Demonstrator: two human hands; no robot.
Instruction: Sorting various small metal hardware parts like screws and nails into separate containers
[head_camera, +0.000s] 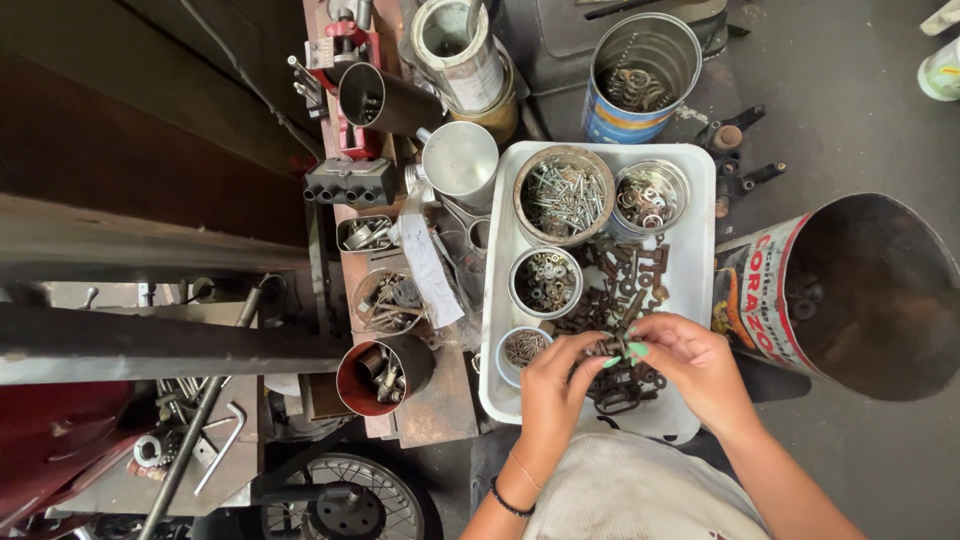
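Rusty bolt (612, 347) pinched between left hand (552, 385) and right hand (690, 362); unsorted rusty pile (622, 290) just beyond, sorted tins (546, 282) further beyond it.

bare forearms; left wrist wears a thin chain and a dark bead bracelet (511, 500). green nail polish (637, 349). light ribbed fabric garment (640, 495) below.

Single head-worn view, looking almost straight down from above the person's chest, close over the white tray (700, 175) and both hands, cluttered bench (440, 410) along the tray's left edge, concrete floor at right.
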